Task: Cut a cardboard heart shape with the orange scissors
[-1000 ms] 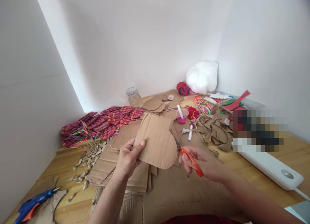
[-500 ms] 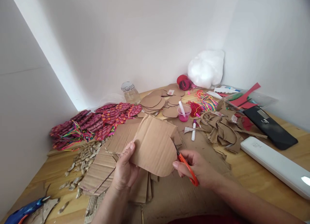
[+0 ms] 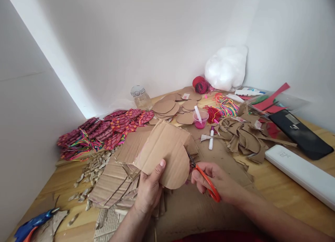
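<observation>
My left hand [image 3: 151, 188] grips a piece of cardboard [image 3: 164, 151] by its lower edge, thumb on top. The piece has a rounded lower right side and straighter, rougher edges at the top. In my right hand [image 3: 213, 181] is a pair of scissors [image 3: 208, 181] with orange handles. Their dark blades reach the right edge of the cardboard, by a notch where the curve begins. Beneath my left hand lie more cardboard pieces [image 3: 111, 186], stacked loosely on a large cardboard sheet [image 3: 193, 210].
Cardboard scraps [image 3: 242, 135] heap up at right, beside a black phone-like slab [image 3: 300, 134] and a long white case [image 3: 300, 175]. Cut rounds [image 3: 164, 107], a jar [image 3: 140, 97] and a cup of pink liquid [image 3: 200, 120] stand behind. A blue glue gun [image 3: 34, 222] lies front left.
My left hand has shifted its hold rightward along the cardboard's lower edge. The scissors have drawn slightly right and down from the cardboard, showing more of the blades. The view has turned slightly.
</observation>
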### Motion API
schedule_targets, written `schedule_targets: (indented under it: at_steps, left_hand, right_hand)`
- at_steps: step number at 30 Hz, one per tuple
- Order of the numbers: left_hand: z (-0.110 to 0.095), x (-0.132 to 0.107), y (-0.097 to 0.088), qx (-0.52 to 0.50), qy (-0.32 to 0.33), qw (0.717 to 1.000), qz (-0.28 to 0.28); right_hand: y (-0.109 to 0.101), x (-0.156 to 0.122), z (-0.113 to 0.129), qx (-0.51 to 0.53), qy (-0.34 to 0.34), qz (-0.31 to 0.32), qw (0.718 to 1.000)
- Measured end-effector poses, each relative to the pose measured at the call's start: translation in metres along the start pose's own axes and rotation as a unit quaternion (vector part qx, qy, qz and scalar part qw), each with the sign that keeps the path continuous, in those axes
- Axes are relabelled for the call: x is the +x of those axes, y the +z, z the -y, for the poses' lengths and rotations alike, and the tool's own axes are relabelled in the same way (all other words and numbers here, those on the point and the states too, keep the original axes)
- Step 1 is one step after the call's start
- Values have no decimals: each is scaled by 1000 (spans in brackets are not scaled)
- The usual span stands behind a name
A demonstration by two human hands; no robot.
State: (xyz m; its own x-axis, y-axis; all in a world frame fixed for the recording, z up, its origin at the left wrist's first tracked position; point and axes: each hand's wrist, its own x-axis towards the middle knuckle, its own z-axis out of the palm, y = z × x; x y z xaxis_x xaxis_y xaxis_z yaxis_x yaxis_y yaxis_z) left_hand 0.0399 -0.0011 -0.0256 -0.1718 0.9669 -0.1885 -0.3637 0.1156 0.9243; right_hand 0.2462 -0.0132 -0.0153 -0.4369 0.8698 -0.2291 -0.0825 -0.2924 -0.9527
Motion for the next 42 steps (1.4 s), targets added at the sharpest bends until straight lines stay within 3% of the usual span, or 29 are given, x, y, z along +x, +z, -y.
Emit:
schedule_targets:
  at_steps: [5,9,16,23,42]
  left_hand:
    - [2,2,-9,56,39,998,11]
    - [4,1,-11,96,29,995,24]
    - [-2,-4,3,71,-43,996,27]
    - [-6,-11,10,97,-33,995,13]
    - [0,-12,5,106,-30,994,20]
  right_hand:
    - [-3,-3,1,1,19,4,1000]
    - [-4,-4,-1,-8,12,-11,1000]
    - [-5,-2,-3,-4,-39,-33,999]
    - [-6,-3,-9,-2,-61,-44,997]
    - [-9,-2,-8,-26,-73,-31,997]
